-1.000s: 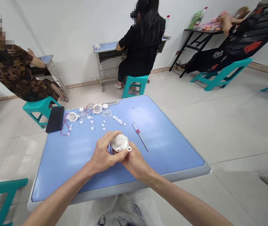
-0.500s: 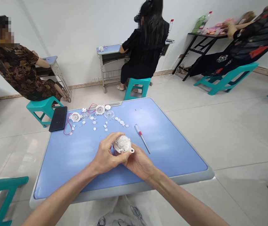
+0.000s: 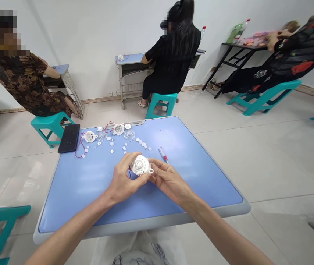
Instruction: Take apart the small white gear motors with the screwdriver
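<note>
A round white plastic gear housing [image 3: 140, 165] with a small mounting ear and a red wire is held over the blue desk [image 3: 91, 187]. My left hand [image 3: 124, 182] is wrapped round its left side, fingers curled. At the housing's right edge, my right hand [image 3: 169, 180] touches the ear with its fingertips, fingers partly spread. A small screwdriver with a red and clear handle [image 3: 163, 154] lies just beyond my right hand, partly hidden by it.
Several small white gears [image 3: 143, 144], two more housings [image 3: 89, 137] with red wires and clear covers [image 3: 128, 134] lie at the desk's far side. A black phone [image 3: 69, 138] rests at the far left corner. Three other people sit on teal stools [image 3: 161, 103] at other desks.
My right hand has shifted from under the housing to its right side, fingers now over the screwdriver's tip. The housing rose slightly; the camera view moved a little.
</note>
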A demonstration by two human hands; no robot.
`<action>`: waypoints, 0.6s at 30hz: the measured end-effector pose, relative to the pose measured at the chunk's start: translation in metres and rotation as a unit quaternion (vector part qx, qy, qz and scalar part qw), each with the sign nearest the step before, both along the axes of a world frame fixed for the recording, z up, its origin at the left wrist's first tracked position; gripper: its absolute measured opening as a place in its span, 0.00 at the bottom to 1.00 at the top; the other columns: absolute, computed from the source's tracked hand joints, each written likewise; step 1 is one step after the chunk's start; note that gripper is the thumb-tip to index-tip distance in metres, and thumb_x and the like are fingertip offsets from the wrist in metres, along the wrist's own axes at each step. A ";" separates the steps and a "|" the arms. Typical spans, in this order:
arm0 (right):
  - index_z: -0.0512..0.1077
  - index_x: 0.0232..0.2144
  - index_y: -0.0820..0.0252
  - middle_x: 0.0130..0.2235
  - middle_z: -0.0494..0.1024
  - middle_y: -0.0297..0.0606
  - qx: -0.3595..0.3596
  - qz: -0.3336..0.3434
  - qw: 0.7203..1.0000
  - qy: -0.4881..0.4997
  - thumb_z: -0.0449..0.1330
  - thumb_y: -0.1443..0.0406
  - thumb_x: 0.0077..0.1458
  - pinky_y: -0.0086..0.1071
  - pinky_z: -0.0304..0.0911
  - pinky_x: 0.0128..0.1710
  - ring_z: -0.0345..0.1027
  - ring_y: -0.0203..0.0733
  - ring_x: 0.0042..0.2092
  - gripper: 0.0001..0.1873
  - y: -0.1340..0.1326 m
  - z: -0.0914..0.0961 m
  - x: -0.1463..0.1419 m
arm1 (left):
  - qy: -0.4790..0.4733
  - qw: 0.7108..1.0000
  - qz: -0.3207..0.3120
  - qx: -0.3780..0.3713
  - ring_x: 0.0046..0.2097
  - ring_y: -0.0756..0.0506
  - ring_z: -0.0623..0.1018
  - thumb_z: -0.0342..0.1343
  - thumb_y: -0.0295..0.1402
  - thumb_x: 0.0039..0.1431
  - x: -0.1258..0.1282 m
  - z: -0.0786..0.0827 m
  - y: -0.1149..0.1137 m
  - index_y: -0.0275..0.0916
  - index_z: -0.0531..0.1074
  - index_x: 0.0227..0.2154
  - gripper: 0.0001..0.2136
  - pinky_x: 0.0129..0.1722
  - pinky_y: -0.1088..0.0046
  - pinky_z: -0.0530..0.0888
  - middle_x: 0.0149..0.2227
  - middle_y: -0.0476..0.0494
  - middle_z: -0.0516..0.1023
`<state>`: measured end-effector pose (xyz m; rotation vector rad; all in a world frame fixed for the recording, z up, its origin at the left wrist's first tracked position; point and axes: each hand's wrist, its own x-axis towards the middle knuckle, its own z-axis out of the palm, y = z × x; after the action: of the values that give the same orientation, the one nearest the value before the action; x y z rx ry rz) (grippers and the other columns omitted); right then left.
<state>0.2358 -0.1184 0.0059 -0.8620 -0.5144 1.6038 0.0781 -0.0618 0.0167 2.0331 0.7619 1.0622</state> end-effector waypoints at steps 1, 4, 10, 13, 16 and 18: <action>0.80 0.36 0.54 0.34 0.79 0.33 0.006 -0.001 1.000 -0.015 0.71 0.55 0.49 0.30 0.68 0.40 0.70 0.33 0.35 0.13 0.000 -0.001 0.002 | 0.004 1.000 0.005 -0.005 0.43 0.46 0.75 0.63 0.31 0.53 0.000 0.000 0.000 0.39 0.69 0.51 0.21 0.43 0.69 0.73 0.44 0.43 0.75; 0.80 0.38 0.55 0.32 0.79 0.35 0.018 0.012 0.998 -0.057 0.68 0.51 0.51 0.29 0.67 0.34 0.69 0.34 0.32 0.17 0.001 -0.004 0.007 | 0.010 1.000 0.016 -0.018 0.43 0.45 0.75 0.64 0.32 0.53 0.001 -0.001 -0.001 0.39 0.70 0.49 0.20 0.43 0.69 0.73 0.44 0.43 0.75; 0.80 0.40 0.57 0.35 0.78 0.36 0.028 0.047 0.994 -0.091 0.69 0.55 0.51 0.29 0.65 0.36 0.67 0.33 0.34 0.17 0.000 0.000 0.016 | 0.025 0.998 0.031 -0.039 0.42 0.46 0.75 0.64 0.31 0.53 0.001 -0.001 -0.003 0.38 0.70 0.49 0.20 0.42 0.70 0.73 0.42 0.44 0.76; 0.79 0.39 0.56 0.35 0.77 0.34 0.035 0.056 0.989 -0.134 0.71 0.57 0.48 0.31 0.65 0.40 0.68 0.34 0.35 0.15 0.001 0.004 0.022 | 0.037 0.997 0.036 -0.049 0.43 0.45 0.76 0.63 0.33 0.54 0.002 -0.003 -0.003 0.39 0.70 0.48 0.18 0.41 0.69 0.73 0.43 0.43 0.76; 0.77 0.38 0.56 0.33 0.76 0.33 0.048 0.057 0.980 -0.184 0.71 0.56 0.49 0.33 0.64 0.39 0.67 0.35 0.33 0.15 0.003 0.007 0.028 | 0.048 0.997 0.034 -0.056 0.42 0.45 0.76 0.63 0.34 0.54 0.004 -0.004 -0.003 0.39 0.71 0.47 0.18 0.40 0.70 0.73 0.42 0.44 0.76; 0.77 0.37 0.56 0.33 0.76 0.33 0.061 0.057 0.972 -0.221 0.70 0.55 0.49 0.33 0.63 0.37 0.66 0.35 0.32 0.16 0.006 0.010 0.031 | 0.053 0.996 0.036 -0.056 0.41 0.46 0.76 0.63 0.33 0.53 0.005 -0.005 -0.003 0.39 0.71 0.47 0.17 0.40 0.70 0.73 0.41 0.44 0.76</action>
<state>0.2671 -0.1126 0.0155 -1.1186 -0.9808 1.4640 0.0828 -0.0646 0.0118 1.9921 0.9354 0.9346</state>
